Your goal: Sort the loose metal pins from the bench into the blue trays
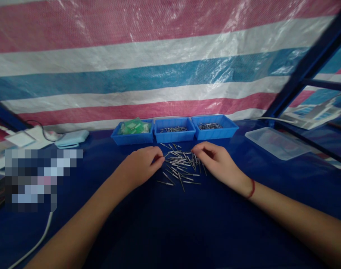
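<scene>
My left hand [145,164] pinching one slim metal rivet [166,154]; right hand [216,162] fingertips pressed together, contents unclear; loose pile [179,161] between, uncountable; three blue ribbed plastic bins [175,137] behind

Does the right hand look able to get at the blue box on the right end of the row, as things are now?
Probably yes: the right hand is just in front of the right-end blue box, and I see nothing standing between them.
</scene>
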`<move>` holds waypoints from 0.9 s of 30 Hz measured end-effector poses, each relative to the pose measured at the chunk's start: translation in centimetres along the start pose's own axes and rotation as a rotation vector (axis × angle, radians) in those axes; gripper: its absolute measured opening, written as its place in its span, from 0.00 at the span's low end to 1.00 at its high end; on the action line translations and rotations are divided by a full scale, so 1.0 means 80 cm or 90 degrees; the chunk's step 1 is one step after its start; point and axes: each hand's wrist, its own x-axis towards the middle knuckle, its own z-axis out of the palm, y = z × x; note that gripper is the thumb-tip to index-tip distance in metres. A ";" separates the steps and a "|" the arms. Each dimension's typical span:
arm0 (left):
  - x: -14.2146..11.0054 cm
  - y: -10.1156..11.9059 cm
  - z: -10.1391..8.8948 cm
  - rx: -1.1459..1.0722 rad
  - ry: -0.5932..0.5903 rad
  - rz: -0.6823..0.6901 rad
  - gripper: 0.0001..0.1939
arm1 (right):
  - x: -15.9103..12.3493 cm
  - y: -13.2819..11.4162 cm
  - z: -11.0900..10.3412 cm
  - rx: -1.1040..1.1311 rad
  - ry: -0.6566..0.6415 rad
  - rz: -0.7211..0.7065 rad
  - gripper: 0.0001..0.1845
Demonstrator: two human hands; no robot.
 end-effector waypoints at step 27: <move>-0.004 0.052 0.046 -0.436 0.065 0.006 0.12 | -0.025 -0.023 0.012 0.168 0.018 -0.068 0.07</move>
